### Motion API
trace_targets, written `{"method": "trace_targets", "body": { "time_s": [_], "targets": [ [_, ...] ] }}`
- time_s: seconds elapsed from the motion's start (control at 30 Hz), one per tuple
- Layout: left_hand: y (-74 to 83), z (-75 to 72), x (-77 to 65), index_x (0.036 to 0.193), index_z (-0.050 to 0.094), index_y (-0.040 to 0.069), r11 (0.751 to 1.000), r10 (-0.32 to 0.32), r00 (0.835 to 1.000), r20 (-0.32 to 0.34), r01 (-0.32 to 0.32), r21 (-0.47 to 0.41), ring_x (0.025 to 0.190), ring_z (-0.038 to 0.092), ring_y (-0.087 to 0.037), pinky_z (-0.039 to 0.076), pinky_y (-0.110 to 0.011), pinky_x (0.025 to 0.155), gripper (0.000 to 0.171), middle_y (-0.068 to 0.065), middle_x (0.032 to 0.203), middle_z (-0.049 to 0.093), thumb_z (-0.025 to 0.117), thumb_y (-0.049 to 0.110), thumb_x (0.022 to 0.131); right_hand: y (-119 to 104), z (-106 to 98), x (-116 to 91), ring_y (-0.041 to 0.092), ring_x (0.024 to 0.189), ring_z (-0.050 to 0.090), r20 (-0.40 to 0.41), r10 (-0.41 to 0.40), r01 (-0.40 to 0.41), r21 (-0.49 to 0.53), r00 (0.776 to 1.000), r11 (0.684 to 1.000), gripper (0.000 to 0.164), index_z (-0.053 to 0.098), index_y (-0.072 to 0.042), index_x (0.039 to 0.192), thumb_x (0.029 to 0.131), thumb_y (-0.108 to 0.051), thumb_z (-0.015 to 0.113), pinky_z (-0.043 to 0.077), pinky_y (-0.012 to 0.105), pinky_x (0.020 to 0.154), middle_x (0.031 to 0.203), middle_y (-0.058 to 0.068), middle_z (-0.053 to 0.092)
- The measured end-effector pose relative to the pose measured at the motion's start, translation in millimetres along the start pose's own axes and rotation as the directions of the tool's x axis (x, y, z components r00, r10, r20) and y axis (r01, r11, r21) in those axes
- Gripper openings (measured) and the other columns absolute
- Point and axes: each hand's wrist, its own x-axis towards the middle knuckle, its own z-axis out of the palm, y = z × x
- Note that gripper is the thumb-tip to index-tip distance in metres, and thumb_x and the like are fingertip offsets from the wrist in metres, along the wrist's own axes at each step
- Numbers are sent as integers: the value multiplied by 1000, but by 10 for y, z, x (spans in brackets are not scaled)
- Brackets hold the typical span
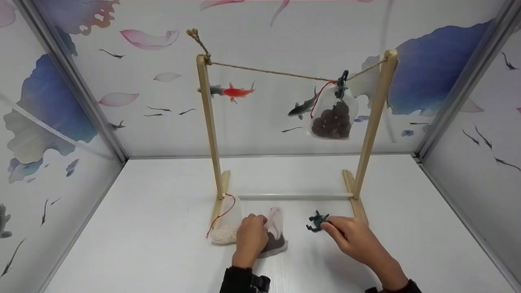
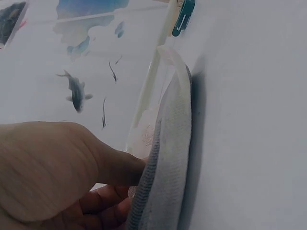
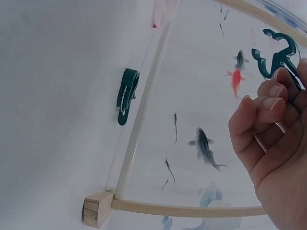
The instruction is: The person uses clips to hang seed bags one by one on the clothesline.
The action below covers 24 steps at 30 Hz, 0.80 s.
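Observation:
My left hand (image 1: 251,238) grips a small mesh drawstring bag (image 1: 276,243) with dark contents, low at the table. In the left wrist view, thumb and fingers meet the near side of this bag (image 2: 168,143), their tips partly hidden behind it. My right hand (image 1: 355,239) pinches a dark green clip (image 3: 278,52) by its handles, its jaws spread apart. A second green clip (image 3: 127,97) lies on the table near the white rod. Left of my left hand, a bag of pale grains (image 1: 224,234) with a red cord leans by the wooden foot.
A wooden frame stands ahead, with its left post (image 1: 209,126), right post (image 1: 374,126) and white crossbar (image 1: 293,196). From its twine (image 1: 272,72) hangs a bag of dark round pieces (image 1: 333,122), fastened by a green clip (image 1: 342,84). Printed panels (image 1: 163,122) enclose the white table (image 1: 134,228).

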Motion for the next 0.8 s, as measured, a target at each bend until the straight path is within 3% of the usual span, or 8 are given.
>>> {"method": "trace_targets", "body": {
  "time_s": [0.4, 0.63, 0.8],
  "targets": [
    [-4, 11, -7, 86, 75, 5, 999, 28, 999, -28, -28, -20, 79, 63, -28, 52, -41, 70, 4, -6, 79, 63, 77, 3, 83, 10, 4, -7, -5, 52, 27, 12, 26, -26, -1, 1000, 1000, 37, 43, -29, 71, 103, -24, 62, 28, 18, 45, 62, -22, 28],
    [4, -9, -11, 85, 74, 6, 998, 29, 1000, -10, -30, -56, 79, 64, -29, 52, -42, 69, 4, -6, 79, 66, 75, 3, 85, 5, -7, -13, -5, 52, 26, 0, 19, -19, -16, 1000, 1000, 38, 43, -29, 71, 103, -23, 63, 27, 18, 45, 62, -22, 27],
    [23, -44, 0, 86, 73, 6, 992, 58, 997, -42, -62, -109, 74, 65, -24, 52, -40, 65, 4, -4, 78, 68, 74, 3, 88, 6, -9, -10, -4, 53, 26, -4, 19, -19, -8, 1000, 1000, 37, 43, -28, 71, 103, -23, 62, 28, 18, 46, 63, -21, 27]
  ]
}}
